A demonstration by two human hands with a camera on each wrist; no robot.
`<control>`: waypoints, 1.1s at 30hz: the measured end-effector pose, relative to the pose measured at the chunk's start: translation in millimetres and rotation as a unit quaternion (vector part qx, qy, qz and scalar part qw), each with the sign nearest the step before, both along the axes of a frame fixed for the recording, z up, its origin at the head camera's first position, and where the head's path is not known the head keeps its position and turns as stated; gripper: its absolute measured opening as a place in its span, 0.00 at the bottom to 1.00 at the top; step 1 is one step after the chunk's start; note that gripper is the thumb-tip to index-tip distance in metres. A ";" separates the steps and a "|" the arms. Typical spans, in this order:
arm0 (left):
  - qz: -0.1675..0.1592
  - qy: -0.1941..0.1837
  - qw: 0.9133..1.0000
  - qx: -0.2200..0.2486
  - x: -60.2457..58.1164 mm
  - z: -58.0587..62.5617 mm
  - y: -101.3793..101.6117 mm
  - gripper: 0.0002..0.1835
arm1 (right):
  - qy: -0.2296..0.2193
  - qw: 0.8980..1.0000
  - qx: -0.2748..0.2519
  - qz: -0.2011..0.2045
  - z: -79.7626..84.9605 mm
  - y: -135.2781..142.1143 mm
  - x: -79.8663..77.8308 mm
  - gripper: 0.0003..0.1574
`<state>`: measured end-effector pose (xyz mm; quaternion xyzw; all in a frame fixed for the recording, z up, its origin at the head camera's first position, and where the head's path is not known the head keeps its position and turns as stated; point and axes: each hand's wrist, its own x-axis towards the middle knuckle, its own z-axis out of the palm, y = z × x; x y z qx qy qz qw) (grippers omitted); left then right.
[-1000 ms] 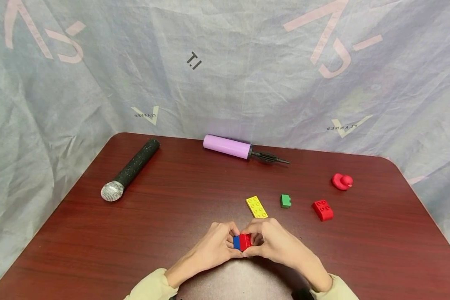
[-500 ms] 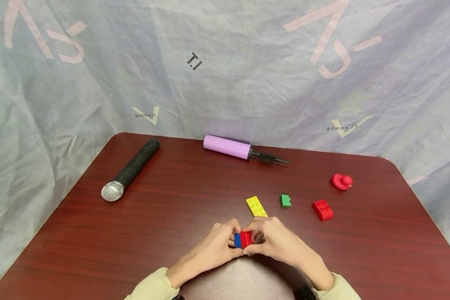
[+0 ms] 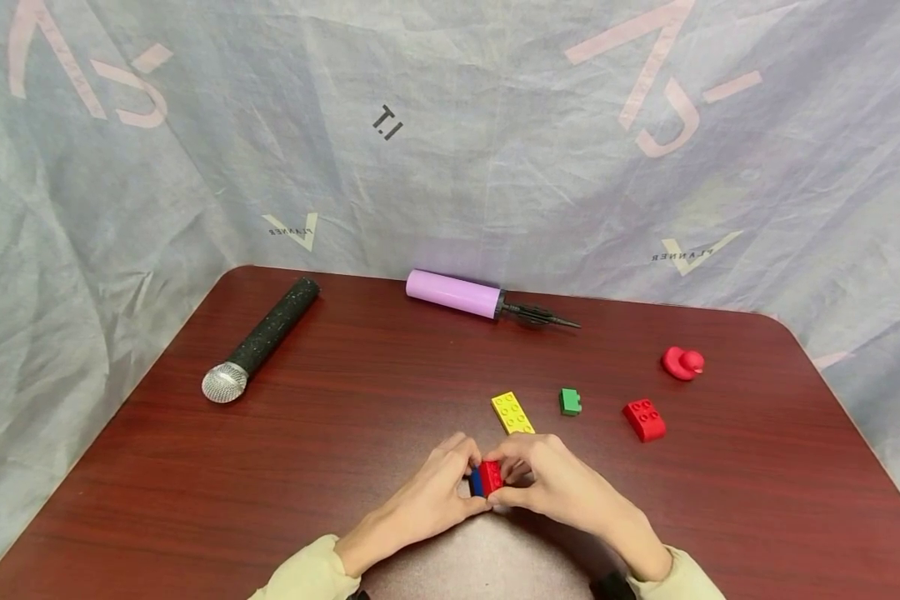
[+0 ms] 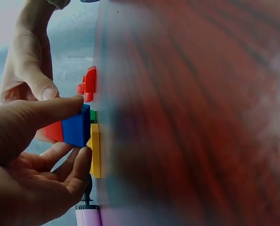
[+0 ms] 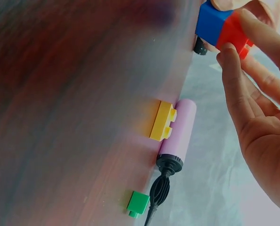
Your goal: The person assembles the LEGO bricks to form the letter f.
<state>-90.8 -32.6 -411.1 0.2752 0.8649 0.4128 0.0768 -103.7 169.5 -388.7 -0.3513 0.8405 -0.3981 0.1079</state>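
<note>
At the near middle of the table, both hands meet over two toy building bricks set face to face. My left hand [image 3: 437,485] pinches the blue brick [image 4: 75,128] between thumb and fingers. On the red brick [image 5: 232,32] my right hand [image 3: 551,477] has its thumb and fingertips, with the studs facing that palm. The two bricks sit flush against each other in both wrist views. Just beyond the hands lies a flat yellow brick [image 3: 512,412], its near end close to the right hand's knuckles.
A small green brick [image 3: 570,402], a red curved brick [image 3: 646,419] and a red toy duck [image 3: 682,363] lie to the right. At the back rests a purple hand pump [image 3: 453,292]. A black microphone [image 3: 270,333] is at the left, and a grey cloth [image 3: 450,167] hangs behind the table.
The joined bricks have tipped a little and moved slightly right and away, with less of the blue one showing in the head view. Both hands keep their hold.
</note>
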 end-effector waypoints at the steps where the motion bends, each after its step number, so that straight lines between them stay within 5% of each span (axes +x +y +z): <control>1: -0.002 -0.003 1.000 -0.003 -0.1 0.3 -0.1 0.17 | 0.003 1.000 0.003 0.006 0.1 -0.1 -0.2 0.17; 18: -0.029 -0.014 0.999 0.000 -6.6 -1.4 -0.3 0.11 | 0.092 0.993 0.039 0.059 -5.6 -1.8 0.9 0.21; 33: -0.024 -0.022 0.999 0.005 -6.5 3.1 0.3 0.09 | 0.060 0.997 0.022 0.035 -7.8 -5.1 -1.3 0.10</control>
